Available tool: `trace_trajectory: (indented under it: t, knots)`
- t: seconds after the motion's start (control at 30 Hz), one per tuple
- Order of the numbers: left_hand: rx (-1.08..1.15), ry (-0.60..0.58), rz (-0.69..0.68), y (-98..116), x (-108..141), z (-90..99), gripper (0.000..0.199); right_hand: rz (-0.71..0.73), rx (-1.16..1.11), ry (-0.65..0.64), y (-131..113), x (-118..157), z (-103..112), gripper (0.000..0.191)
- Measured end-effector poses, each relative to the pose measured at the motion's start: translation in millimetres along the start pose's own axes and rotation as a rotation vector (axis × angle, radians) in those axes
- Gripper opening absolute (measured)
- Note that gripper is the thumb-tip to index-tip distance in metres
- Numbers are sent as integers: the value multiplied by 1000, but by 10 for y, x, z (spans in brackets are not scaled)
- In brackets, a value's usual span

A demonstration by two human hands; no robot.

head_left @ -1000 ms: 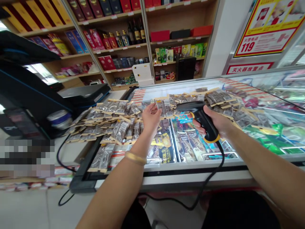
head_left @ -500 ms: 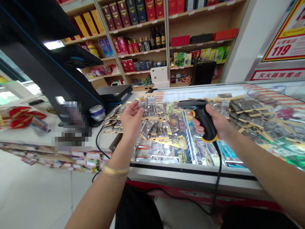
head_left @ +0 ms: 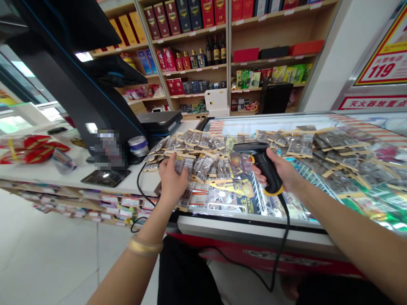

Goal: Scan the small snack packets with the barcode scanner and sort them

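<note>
My right hand (head_left: 278, 169) is wrapped round the grip of a black barcode scanner (head_left: 259, 163) with yellow trim. The scanner is held above the glass counter, its head pointing left and its cord hanging down in front. My left hand (head_left: 173, 178) is down at the near left edge of a pile of small clear snack packets (head_left: 203, 165) with tan card strips. Its index finger and thumb are apart, with packets showing between them; the other fingers are partly hidden. More such packets (head_left: 300, 144) lie beyond the scanner.
A black checkout terminal (head_left: 79, 84) rises at the left beside a stacked round container (head_left: 138, 146). Under the counter glass lie bright packages (head_left: 229, 197). Another packet heap (head_left: 343, 148) covers the right side. Shelves of boxes and bottles (head_left: 213, 51) stand behind.
My left hand has come down from above the packets to their near left edge. The scanner in my right hand has shifted slightly left and lower. The camera view has turned slightly.
</note>
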State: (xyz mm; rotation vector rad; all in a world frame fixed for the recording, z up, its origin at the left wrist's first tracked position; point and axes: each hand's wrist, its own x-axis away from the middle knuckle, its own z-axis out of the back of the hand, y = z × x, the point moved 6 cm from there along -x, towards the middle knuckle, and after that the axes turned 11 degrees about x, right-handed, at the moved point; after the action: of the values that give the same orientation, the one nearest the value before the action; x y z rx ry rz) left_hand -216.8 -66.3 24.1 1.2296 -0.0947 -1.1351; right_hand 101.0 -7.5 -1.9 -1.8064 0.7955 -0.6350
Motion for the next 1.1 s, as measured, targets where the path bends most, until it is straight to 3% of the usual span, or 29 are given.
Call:
trace_trajectory:
  t: [0.1,0.2,0.43,0.57,0.67,0.73,0.87,0.93,1.0,1.1]
  knots:
    - [-249,-10,-41,118,107,-24,62,-1,-8,15,-2,14,23,50]
    - [-342,-34,-13,194,167,-33,61,-4,-7,23,0,13,13,50]
    - [-309,34,-47,329,131,39,56,-1,-6,51,-74,13,4,52]
    - [-156,57,-219,642,120,-66,48,53,9,90,-305,131,180,51]
    - [31,-30,-381,1035,167,-418,42,132,48,181,-527,390,473,50]
    - [191,-134,-414,1294,217,-803,38,157,86,248,-616,633,700,49]
    - [491,-352,-182,1651,342,-1789,32,194,104,366,-608,1108,1097,50]
    - [519,-430,-47,1773,436,-2250,28,232,94,415,-560,1260,1230,53]
    - [465,-469,25,1868,527,-2589,26,272,95,443,-524,1332,1304,56]
    - [335,-478,62,1934,611,-2866,31,296,88,446,-504,1332,1328,57]
